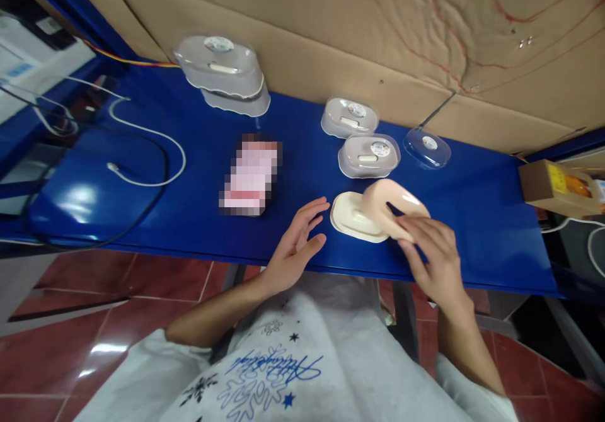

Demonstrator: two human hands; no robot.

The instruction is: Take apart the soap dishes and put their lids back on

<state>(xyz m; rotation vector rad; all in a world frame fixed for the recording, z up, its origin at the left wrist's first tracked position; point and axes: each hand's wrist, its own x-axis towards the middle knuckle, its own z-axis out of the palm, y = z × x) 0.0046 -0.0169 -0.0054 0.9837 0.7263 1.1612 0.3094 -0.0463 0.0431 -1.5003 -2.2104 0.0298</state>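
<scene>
My right hand (pixel 432 255) grips the edge of a pale pink, rounded plastic cover (pixel 382 205) with a slot-like opening. The cover is tilted above the right part of a cream oval tray (pixel 350 216), hiding some of it. The tray lies on the blue table (pixel 302 157) near its front edge. To the left of the tray, my left hand (pixel 297 245) is held with its fingers spread and nothing in it, apart from the tray.
Behind the tray stand two oval boxes with clear lids (pixel 368 157) and a loose clear lid (pixel 428 149). Larger boxes (pixel 220 66) are stacked at the back left. A blurred-out phone-shaped object (pixel 251 174), a white cable (pixel 182 151) and a cardboard box (pixel 539 189) are also there.
</scene>
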